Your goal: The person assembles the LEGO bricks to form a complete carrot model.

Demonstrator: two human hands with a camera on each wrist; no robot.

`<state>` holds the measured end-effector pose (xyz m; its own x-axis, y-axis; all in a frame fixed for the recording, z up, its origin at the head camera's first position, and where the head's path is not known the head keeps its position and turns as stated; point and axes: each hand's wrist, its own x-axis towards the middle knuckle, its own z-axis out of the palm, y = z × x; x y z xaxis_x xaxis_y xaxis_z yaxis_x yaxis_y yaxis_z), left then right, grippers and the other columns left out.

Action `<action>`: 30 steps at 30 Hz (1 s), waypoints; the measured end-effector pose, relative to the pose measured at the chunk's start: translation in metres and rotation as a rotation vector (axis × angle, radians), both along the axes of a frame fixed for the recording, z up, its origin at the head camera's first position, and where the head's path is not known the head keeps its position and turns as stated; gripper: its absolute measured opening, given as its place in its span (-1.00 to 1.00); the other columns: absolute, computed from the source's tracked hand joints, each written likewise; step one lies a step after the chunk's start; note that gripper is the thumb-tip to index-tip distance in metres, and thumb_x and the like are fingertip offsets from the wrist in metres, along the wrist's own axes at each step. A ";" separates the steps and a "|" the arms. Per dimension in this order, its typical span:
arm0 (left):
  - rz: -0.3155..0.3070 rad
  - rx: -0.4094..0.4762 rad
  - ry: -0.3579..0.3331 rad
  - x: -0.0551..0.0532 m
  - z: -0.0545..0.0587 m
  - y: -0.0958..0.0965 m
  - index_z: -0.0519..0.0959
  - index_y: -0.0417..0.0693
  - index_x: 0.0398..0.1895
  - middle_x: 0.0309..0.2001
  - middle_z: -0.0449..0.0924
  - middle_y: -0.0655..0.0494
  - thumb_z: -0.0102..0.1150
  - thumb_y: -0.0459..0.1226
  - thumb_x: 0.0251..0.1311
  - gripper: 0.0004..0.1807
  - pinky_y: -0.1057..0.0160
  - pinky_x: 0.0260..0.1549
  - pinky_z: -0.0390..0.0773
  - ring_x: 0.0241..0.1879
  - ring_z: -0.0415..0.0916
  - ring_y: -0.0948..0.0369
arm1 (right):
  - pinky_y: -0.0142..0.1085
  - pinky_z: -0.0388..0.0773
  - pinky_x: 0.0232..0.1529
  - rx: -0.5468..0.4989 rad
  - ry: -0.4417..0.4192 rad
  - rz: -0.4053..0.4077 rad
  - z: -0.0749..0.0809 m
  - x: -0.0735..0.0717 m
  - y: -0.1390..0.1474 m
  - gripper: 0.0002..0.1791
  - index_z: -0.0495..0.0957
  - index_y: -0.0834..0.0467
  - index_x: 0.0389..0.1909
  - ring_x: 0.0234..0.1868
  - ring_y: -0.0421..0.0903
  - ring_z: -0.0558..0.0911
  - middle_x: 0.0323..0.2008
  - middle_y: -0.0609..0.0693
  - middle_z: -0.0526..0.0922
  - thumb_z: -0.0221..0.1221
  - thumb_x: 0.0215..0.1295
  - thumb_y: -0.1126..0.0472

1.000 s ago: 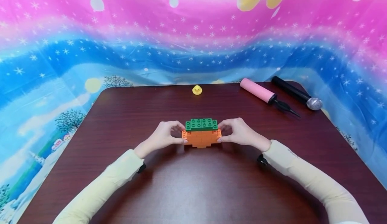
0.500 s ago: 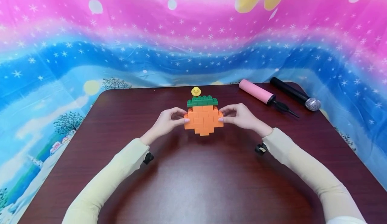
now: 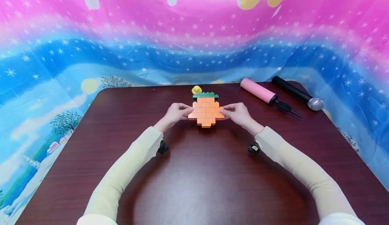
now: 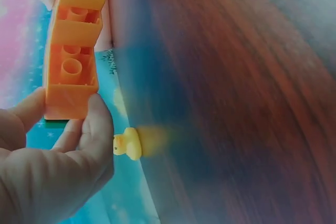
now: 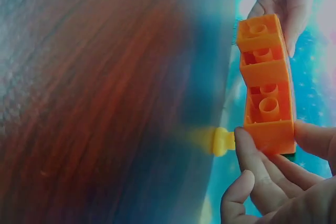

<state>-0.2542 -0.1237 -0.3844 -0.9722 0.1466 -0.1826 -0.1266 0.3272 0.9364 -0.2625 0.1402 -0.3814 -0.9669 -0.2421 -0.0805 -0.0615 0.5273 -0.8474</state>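
Observation:
Both hands hold one carrot-shaped build of toy building bricks (image 3: 206, 110), orange and stepped to a narrow bottom, with a green row on top. My left hand (image 3: 174, 113) pinches its left side between thumb and fingers; my right hand (image 3: 238, 113) pinches the right side the same way. In the left wrist view the brick carrot (image 4: 76, 51) shows its hollow underside. The right wrist view shows the brick carrot (image 5: 268, 87) from the other end, also from below. Behind it sits a yellow rubber duck (image 3: 196, 89), partly covered by the green bricks in the head view.
At the back right of the dark brown table (image 3: 194, 184) lie a pink hand pump (image 3: 258, 90) with a black nozzle and a black microphone (image 3: 296, 91) with a silver head. A printed pink and blue cloth (image 3: 194, 39) hangs behind the table.
Both hands have raised the brick carrot and carried it away from the body, towards the duck. It has tipped so its orange face shows. The duck, pump and microphone have stayed in place.

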 end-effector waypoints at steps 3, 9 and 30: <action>0.023 -0.067 -0.037 -0.002 -0.002 0.003 0.52 -0.35 0.08 0.07 0.56 -0.20 0.15 -0.13 0.30 -0.53 0.13 -0.02 0.58 -0.05 0.61 0.00 | -0.08 0.53 0.08 0.046 -0.027 0.015 -0.004 -0.003 -0.002 -0.53 0.50 0.34 0.15 -0.16 0.04 0.72 0.01 0.28 0.63 0.14 0.36 0.10; 0.021 -0.184 -0.028 -0.003 -0.012 0.004 0.60 -0.28 0.03 0.06 0.59 -0.17 0.11 -0.05 0.31 -0.53 0.11 0.01 0.56 -0.09 0.65 0.03 | -0.09 0.50 0.11 0.157 -0.037 0.045 -0.007 -0.005 -0.006 -0.51 0.46 0.33 0.19 -0.15 0.03 0.72 -0.01 0.26 0.64 0.09 0.40 0.08; -0.060 -0.472 0.079 -0.003 -0.020 0.011 0.72 -0.20 -0.22 -0.28 0.73 -0.10 -0.01 -0.04 0.39 -0.56 0.14 -0.08 0.58 -0.32 0.69 0.12 | -0.37 0.40 -0.42 0.257 -0.079 0.033 -0.017 -0.009 -0.010 -0.54 0.50 0.30 0.17 -0.35 -0.03 0.63 -0.03 0.25 0.66 0.09 0.40 0.07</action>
